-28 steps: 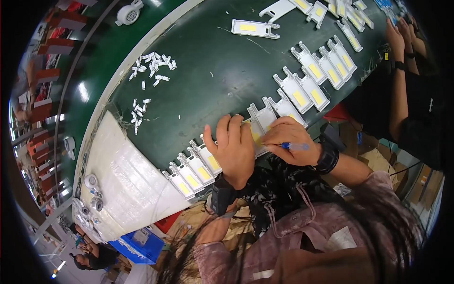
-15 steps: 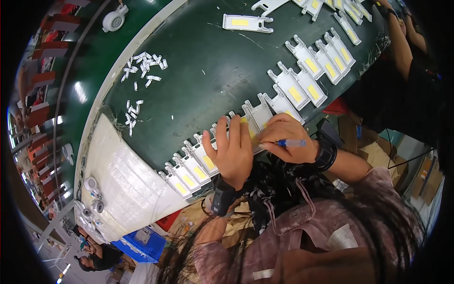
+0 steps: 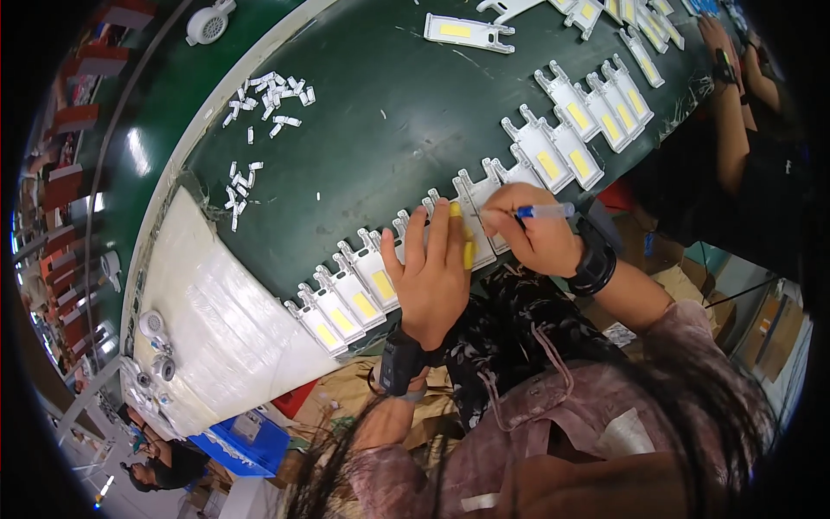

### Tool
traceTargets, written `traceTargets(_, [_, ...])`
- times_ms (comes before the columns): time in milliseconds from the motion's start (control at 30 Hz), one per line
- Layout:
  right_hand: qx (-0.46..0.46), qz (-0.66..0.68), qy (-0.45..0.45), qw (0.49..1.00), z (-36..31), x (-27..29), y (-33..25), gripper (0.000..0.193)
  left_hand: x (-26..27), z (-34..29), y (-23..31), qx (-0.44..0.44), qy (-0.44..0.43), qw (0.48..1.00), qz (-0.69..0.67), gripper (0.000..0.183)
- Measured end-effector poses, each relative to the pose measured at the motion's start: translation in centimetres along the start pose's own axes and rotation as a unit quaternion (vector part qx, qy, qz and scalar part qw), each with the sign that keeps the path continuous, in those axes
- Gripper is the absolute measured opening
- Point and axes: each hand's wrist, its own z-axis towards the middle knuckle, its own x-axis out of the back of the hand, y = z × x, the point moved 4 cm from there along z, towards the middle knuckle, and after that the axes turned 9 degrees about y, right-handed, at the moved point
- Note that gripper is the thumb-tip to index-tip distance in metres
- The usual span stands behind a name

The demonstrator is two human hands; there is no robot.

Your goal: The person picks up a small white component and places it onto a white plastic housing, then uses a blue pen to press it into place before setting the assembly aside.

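Note:
My left hand (image 3: 432, 290) lies flat with fingers stretched over a row of white plastic panels (image 3: 340, 320), each bearing a yellow rectangle. Yellow patches (image 3: 469, 253) show beside its fingertips, and the panels under the palm are hidden. Just to its right, my right hand (image 3: 534, 242) is closed around a pen (image 3: 546, 210) with a clear barrel and a blue part. The pen's tip end points left, over a panel (image 3: 477, 203) next to my left fingers; whether it touches is too small to tell.
The panels stand on a dark green table (image 3: 346, 156). Small white pieces (image 3: 272, 95) lie scattered at the left. A white wrapped surface (image 3: 225, 329) adjoins the near left, with a blue bin (image 3: 259, 441) below. A co-worker's arm (image 3: 731, 112) reaches in at the far right.
My right hand and the pen have shifted slightly up along the panel, and more yellow shows beside my left fingers. My left hand stays on the row. The whole view has shifted a little.

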Motion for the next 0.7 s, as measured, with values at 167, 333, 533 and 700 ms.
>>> traceTargets(167, [-0.010,-0.045,0.015,0.999,0.6,-0.8,0.6,0.009,-0.1,-0.1,0.1,-0.006,-0.005,1.000,0.022,0.043])
traceTargets(333, [-0.005,-0.080,0.025,0.997,0.8,-1.1,0.5,0.009,0.0,0.0,0.1,-0.002,0.019,1.000,0.007,0.042])
traceTargets(533, [0.026,-0.110,0.033,0.993,1.2,-1.4,0.1,0.007,0.4,0.1,-0.1,-0.002,0.013,1.000,0.010,0.044])
traceTargets(700, [0.059,-0.152,0.058,0.985,1.3,-1.6,0.1,0.014,-0.1,0.2,0.1,-0.007,0.022,1.000,0.009,0.045])
